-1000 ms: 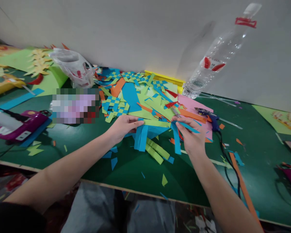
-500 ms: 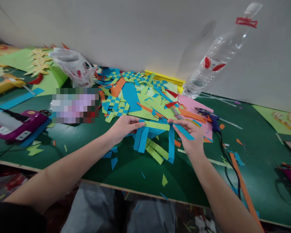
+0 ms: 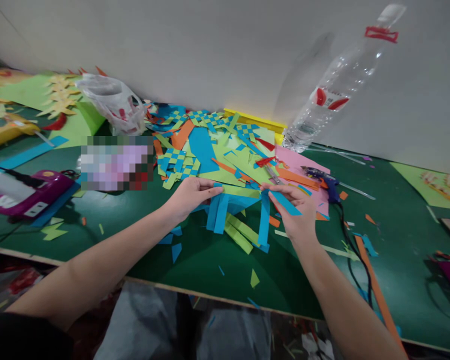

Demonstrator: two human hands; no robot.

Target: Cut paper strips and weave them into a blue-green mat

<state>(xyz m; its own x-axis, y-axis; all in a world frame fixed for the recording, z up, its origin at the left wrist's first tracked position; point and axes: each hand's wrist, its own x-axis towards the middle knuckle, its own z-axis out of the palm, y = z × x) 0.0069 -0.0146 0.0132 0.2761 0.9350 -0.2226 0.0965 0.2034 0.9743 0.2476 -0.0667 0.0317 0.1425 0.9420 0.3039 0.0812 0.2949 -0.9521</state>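
A light green paper strip (image 3: 242, 191) runs level between my hands, with blue paper strips (image 3: 220, 215) hanging down from its left end. My left hand (image 3: 195, 196) pinches the left end between thumb and fingers, where the blue strips meet it. At the other end my right hand (image 3: 294, 207) is closed on a hanging blue strip (image 3: 264, 220); a second blue strip (image 3: 285, 202) lies across its fingers. Below and behind them, loose green strips (image 3: 240, 234) rest on the green table (image 3: 210, 280). Which strips are joined I cannot tell.
Woven blue-green paper pieces (image 3: 178, 162) and paper scraps are heaped behind my hands. Scissors (image 3: 272, 172) lie there too. A blue glue gun (image 3: 332, 190) with a black cord is at right, a clear bottle (image 3: 333, 90) behind, and a purple device (image 3: 41, 195) at left.
The green strip between my hands has tipped and dropped slightly. The blue strip hanging at my right hand has swung a little left. Both hands keep their pinch.
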